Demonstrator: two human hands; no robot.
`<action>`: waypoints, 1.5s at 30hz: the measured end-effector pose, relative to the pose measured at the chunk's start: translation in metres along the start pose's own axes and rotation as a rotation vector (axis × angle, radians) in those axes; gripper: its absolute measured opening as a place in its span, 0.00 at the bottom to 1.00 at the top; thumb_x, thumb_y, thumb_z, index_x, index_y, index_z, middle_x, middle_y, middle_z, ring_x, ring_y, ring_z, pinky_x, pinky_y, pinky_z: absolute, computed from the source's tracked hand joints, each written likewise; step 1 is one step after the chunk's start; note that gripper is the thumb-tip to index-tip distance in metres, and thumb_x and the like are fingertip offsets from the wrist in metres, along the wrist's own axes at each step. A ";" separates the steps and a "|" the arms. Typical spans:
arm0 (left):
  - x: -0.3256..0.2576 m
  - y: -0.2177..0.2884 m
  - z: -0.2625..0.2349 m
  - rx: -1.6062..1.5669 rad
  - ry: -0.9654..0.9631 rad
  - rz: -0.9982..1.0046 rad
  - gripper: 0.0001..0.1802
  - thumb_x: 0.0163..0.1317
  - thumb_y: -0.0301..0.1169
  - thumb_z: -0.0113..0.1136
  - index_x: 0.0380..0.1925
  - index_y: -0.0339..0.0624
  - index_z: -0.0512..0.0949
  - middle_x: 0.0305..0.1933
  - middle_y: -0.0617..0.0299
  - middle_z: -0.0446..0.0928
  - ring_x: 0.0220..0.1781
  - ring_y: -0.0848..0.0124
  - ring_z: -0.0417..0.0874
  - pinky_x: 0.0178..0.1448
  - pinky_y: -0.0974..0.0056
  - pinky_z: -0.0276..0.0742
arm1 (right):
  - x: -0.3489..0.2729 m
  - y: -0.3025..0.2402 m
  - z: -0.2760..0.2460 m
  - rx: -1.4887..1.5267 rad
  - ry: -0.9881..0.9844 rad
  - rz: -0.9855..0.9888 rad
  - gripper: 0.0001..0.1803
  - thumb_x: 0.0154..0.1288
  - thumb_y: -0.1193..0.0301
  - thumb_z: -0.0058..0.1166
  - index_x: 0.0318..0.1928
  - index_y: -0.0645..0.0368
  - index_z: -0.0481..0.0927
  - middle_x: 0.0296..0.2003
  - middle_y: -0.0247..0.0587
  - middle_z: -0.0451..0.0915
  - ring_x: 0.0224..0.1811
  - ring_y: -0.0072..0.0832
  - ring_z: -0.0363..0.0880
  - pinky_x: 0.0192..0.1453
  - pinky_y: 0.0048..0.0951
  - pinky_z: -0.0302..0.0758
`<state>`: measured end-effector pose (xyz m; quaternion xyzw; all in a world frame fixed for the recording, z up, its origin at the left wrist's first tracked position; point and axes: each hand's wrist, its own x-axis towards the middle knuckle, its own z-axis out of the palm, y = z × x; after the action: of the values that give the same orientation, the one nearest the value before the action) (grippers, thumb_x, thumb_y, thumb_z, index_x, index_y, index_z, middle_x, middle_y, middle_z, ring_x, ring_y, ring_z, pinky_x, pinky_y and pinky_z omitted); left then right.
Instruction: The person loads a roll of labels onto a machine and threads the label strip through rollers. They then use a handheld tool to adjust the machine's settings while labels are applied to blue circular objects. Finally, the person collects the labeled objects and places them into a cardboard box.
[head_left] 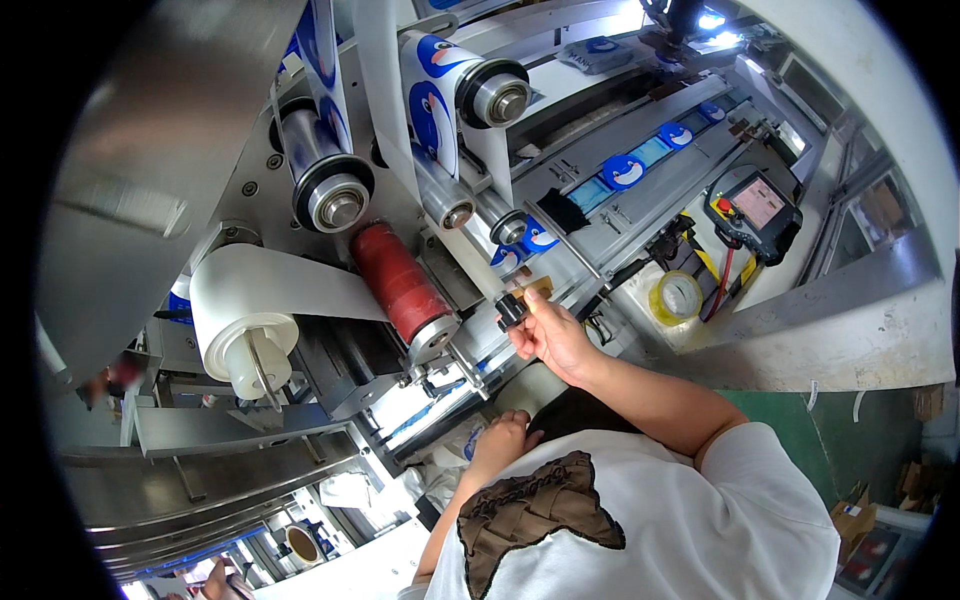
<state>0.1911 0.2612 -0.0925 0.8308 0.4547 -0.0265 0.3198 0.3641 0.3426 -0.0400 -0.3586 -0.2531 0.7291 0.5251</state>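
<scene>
My right hand reaches up to the machine, thumb and fingers closed round a black knob at the end of a pale roller. Lower down, close to my body, my left hand is curled. Whatever it may hold is hidden. Left of the knob lies a red roller, and a white web runs to it from a white roll. Printed film with blue cartoon shapes passes over metal rollers above. Just beyond the knob, blue-printed film enters the machine bed.
Blue round labels lie in a row along the grey bed. On the right are a control panel with a red button and a yellow tape roll. A large metal plate fills the upper left. Part of another person shows bottom left.
</scene>
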 end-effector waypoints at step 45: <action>0.001 -0.007 0.007 0.003 0.009 0.035 0.19 0.55 0.41 0.59 0.38 0.35 0.73 0.38 0.47 0.76 0.40 0.51 0.80 0.43 0.56 0.76 | -0.001 -0.001 0.002 0.008 0.004 -0.014 0.27 0.72 0.50 0.31 0.39 0.62 0.74 0.21 0.32 0.69 0.23 0.17 0.64 0.29 0.19 0.62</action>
<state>0.1877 0.2612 -0.1021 0.8392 0.4416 -0.0181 0.3169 0.3630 0.3422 -0.0373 -0.3563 -0.2516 0.7257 0.5321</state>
